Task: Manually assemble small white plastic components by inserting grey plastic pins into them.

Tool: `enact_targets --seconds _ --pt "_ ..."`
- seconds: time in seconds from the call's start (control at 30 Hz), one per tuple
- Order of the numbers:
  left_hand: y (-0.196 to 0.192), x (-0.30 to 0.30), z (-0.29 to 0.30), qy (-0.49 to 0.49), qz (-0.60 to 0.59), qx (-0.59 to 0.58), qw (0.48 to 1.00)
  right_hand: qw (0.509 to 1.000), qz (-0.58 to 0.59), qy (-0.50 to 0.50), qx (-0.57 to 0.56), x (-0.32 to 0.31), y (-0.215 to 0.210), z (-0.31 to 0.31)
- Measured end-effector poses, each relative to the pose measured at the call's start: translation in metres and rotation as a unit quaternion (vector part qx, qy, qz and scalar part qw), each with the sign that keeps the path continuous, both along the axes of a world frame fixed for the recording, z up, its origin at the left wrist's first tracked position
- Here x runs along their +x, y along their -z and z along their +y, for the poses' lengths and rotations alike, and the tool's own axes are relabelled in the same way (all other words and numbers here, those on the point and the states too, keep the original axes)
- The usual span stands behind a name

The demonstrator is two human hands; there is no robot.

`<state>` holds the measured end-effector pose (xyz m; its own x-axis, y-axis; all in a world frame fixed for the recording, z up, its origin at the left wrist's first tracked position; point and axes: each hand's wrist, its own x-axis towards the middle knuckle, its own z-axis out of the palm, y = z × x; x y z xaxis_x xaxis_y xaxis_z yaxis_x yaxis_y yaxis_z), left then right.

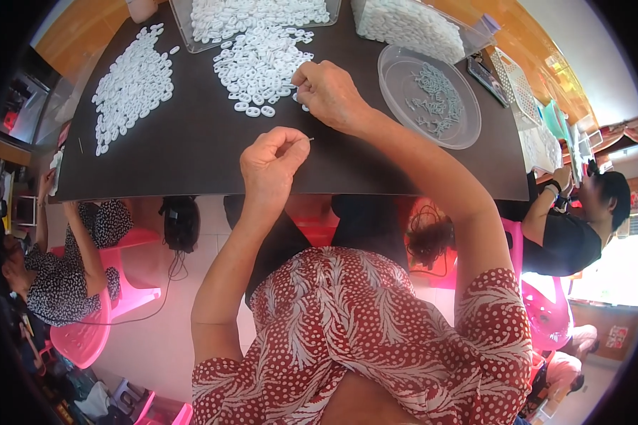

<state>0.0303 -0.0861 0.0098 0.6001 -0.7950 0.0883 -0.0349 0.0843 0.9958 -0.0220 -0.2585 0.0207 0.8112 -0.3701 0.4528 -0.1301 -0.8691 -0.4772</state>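
My left hand (273,161) is closed over the near part of the dark table, thumb and finger pinched on a small thin grey piece (311,139) whose tip pokes out to the right. Farther off, my right hand (331,97) has its fingers curled together at the right edge of a loose pile of white oval two-hole pieces (257,69). White bits show beside and below those fingertips; what they grip is hidden. Several single white ovals (268,111) lie along the pile's near edge. A round clear lid-like tray (395,88) holding small grey-green pieces (439,99) sits to the right.
Another heap of white pieces (136,85) spreads on the left. Two clear bins of white pieces, the left bin (184,32) and right bin (468,37), stand at the back. A phone (487,81) lies by a white basket (515,86). People sit at left and right.
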Motion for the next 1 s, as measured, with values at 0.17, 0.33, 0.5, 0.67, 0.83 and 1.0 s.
enact_targets --seconds 0.17,0.33,0.5,0.67,0.83,1.0 --pt "0.002 0.002 0.002 -0.003 0.012 -0.009 1.000 1.000 -0.004 0.002 -0.029 0.006 0.003 0.004" --pt "0.002 0.006 0.004 -0.008 0.020 -0.020 1.000 1.000 -0.025 0.001 -0.012 -0.007 -0.008 0.006" --pt "-0.004 0.009 0.005 -0.004 0.078 -0.037 0.996 0.982 -0.022 -0.012 0.189 -0.032 -0.032 0.031" --pt "-0.011 0.011 0.006 -0.001 0.096 -0.067 0.993 0.966 -0.038 -0.060 0.248 -0.046 -0.033 0.052" --pt "-0.019 0.005 0.010 -0.010 0.102 -0.055 0.993 0.984 -0.032 -0.062 0.161 -0.048 -0.037 0.059" --pt "-0.016 0.006 0.018 0.009 0.168 -0.081 0.982 0.968 -0.042 -0.050 0.242 -0.053 -0.037 0.064"
